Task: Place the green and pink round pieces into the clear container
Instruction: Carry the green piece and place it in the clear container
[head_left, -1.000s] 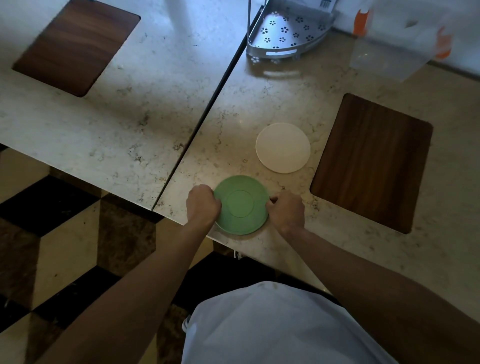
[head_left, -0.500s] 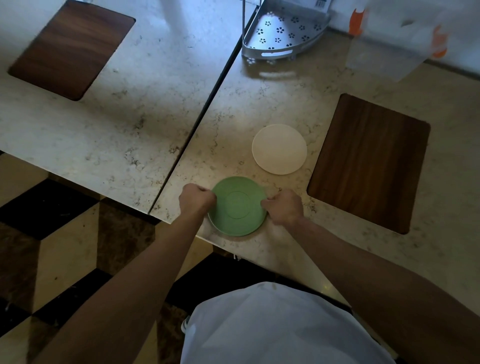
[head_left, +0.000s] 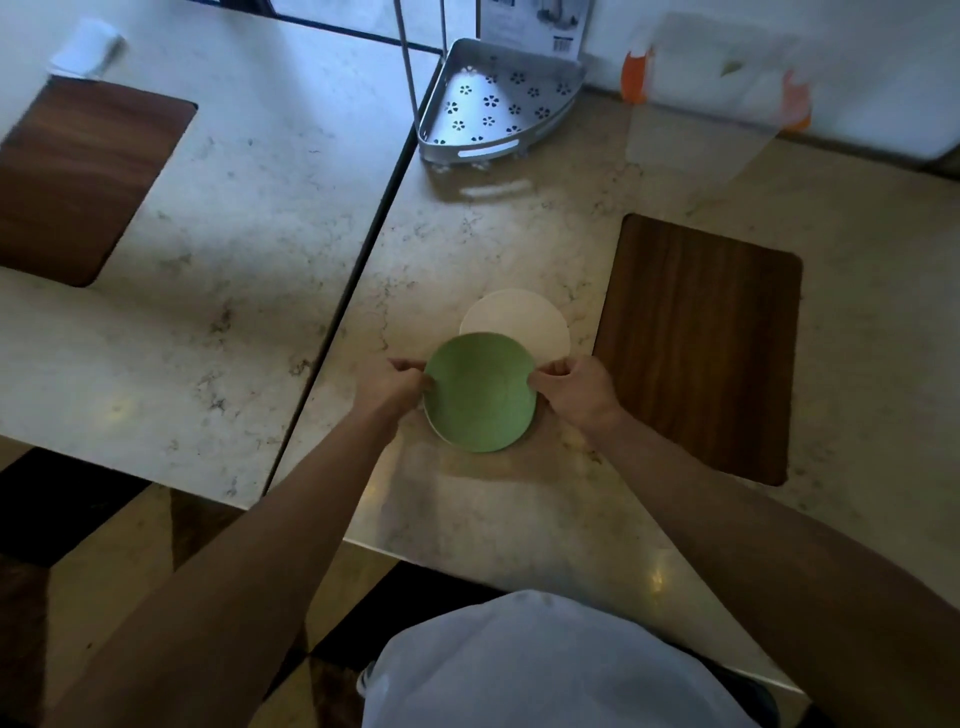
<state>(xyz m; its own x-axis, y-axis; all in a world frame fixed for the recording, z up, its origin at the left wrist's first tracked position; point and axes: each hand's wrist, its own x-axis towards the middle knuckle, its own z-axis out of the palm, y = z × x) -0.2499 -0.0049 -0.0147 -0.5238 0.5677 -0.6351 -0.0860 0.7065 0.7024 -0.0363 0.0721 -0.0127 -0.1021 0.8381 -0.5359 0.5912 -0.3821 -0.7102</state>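
Observation:
A green round piece (head_left: 479, 392) is held above the marble table, pinched at its left edge by my left hand (head_left: 392, 387) and at its right edge by my right hand (head_left: 576, 389). It overlaps the near edge of a pale pinkish-white round piece (head_left: 524, 325) that lies flat on the table just behind it. The clear container (head_left: 706, 98), with orange clips at its sides, stands at the far right against the wall, well away from both hands.
A dark wooden inset (head_left: 696, 348) sits right of the pieces. A silver perforated corner rack (head_left: 493, 104) stands at the back. A seam (head_left: 358, 291) separates a second marble table on the left, which has its own wooden inset (head_left: 78, 176).
Both hands have lifted the green piece off the table's near edge and carried it forward, so it now overlaps the pale piece. The camera has also moved forward.

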